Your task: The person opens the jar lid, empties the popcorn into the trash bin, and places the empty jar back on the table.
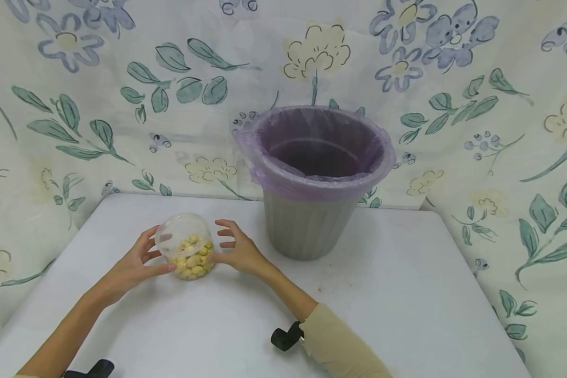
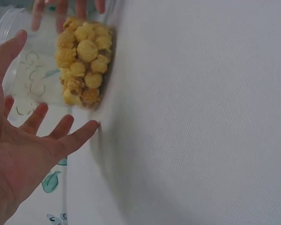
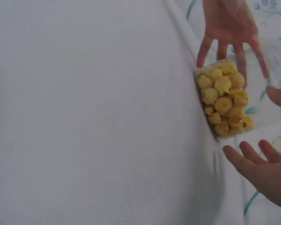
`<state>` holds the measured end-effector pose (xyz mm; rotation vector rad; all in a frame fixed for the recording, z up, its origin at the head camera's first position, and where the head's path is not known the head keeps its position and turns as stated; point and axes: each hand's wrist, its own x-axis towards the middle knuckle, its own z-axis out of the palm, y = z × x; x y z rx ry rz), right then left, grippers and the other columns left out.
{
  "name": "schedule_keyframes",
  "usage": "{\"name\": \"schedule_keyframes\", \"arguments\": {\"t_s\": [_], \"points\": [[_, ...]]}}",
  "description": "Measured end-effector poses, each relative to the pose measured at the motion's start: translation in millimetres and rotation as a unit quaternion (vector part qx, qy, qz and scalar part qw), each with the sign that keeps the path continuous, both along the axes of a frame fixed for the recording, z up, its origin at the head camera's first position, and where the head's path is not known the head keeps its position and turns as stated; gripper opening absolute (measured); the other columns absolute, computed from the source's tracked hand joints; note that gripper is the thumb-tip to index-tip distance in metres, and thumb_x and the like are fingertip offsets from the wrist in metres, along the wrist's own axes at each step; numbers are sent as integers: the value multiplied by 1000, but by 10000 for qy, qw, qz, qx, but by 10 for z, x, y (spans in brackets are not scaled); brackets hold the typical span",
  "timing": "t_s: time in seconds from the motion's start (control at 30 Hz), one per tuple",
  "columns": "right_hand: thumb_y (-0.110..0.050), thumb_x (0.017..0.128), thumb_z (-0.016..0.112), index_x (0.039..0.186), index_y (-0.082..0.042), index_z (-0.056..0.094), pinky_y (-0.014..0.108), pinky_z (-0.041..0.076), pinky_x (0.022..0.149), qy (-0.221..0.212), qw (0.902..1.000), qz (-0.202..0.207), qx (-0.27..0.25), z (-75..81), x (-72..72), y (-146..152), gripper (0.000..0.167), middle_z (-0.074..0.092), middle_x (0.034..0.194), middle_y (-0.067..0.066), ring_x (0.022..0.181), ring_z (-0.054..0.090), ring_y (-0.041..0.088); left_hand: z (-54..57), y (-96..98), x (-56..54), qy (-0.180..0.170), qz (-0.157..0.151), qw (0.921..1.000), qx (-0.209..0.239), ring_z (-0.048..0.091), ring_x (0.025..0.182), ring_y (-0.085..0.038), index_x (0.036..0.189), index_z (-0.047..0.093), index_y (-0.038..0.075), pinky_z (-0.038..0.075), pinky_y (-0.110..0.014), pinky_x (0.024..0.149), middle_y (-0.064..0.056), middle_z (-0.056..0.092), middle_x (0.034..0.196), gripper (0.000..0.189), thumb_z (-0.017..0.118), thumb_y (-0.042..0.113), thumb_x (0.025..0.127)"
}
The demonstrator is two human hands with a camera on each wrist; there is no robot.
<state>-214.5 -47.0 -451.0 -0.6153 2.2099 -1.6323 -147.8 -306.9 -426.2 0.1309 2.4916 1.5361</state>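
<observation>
A clear plastic jar [image 1: 176, 231] stands on the table, its lower part filled with yellow popcorn [image 1: 193, 264]. Whether a lid covers its top I cannot tell. On the jar's left side is my left hand [image 1: 131, 268], fingers spread and thumb near the front wall. From the right, my right hand [image 1: 240, 251] faces the jar with its fingers apart and the thumb close to the wall. The left wrist view shows gaps between the left fingertips [image 2: 63, 125] and the popcorn jar [image 2: 37, 77]. In the right wrist view, the right fingers [image 3: 239, 159] also stand off the jar.
Behind and right of the hands stands a grey bin [image 1: 307, 226] lined with a purple bag [image 1: 321, 186]. Small crumbs [image 1: 319, 289] lie on the white table [image 1: 406, 304]. Floral cloth [image 1: 264, 68] hangs along the table's back and sides.
</observation>
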Motion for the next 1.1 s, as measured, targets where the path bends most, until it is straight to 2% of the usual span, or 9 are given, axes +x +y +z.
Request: {"name": "schedule_keyframes", "arguments": {"t_s": [0.2, 0.4, 0.6, 0.7, 0.8, 0.93, 1.1], "points": [[-21, 84, 82, 148, -32, 41, 29, 53, 81, -92, 9997, 108, -184, 13, 4, -44, 77, 55, 136, 3, 117, 60, 21, -7, 50, -18, 137, 71, 9999, 16, 28, 134, -55, 158, 2, 11, 30, -76, 95, -29, 23, 155, 93, 70, 19, 94], [-22, 82, 84, 146, -34, 43, 28, 53, 81, -78, 10000, -37, -45, 64, 44, -79, 77, 56, 130, -1, 115, 61, 21, 16, 90, -19, 306, 126, 9994, 60, 31, 132, -55, 157, 6, 8, 32, -75, 95, -29, 26, 153, 91, 71, 17, 93], [-23, 81, 85, 147, -32, 43, 26, 52, 80, 141, 9999, -57, 21, 145, 89, -29, 79, 57, 127, -2, 108, 61, 14, 105, 164, 39, 417, 218, 9988, -163, 34, 132, -54, 158, 7, 8, 34, -75, 95, -29, 29, 152, 94, 73, 20, 92], [-23, 81, 86, 149, -29, 40, 25, 52, 81, 290, 9996, -6, -63, 203, 123, 19, 82, 56, 128, -1, 108, 60, 12, 167, 221, 74, 515, 278, 9978, -318, 36, 130, -54, 158, 8, 9, 38, -72, 94, -29, 30, 151, 94, 74, 22, 92], [-23, 80, 86, 150, -29, 38, 28, 52, 84, 370, 9992, 20, -174, 253, 174, 76, 85, 54, 130, -2, 109, 58, 11, 242, 272, 107, 664, 288, 9965, -407, 39, 127, -51, 157, 10, 8, 49, -50, 93, -29, 31, 150, 94, 75, 21, 91], [-24, 80, 86, 152, -30, 35, 37, 51, 93, 436, 9988, -8, -213, 312, 260, 151, 88, 52, 132, -3, 112, 56, 10, 338, 353, 163, 834, 219, 9956, -367, 42, 123, -46, 156, 13, 9, 47, -19, 84, -28, 30, 149, 93, 77, 19, 89], [-23, 78, 88, 152, -29, 34, 44, 48, 99, 571, 9979, -43, -307, 389, 344, 283, 92, 50, 134, -2, 116, 54, 12, 418, 481, 234, 923, 150, 9954, -219, 43, 121, -41, 155, 14, 12, 46, -14, 82, -27, 29, 150, 93, 78, 16, 88]]}}
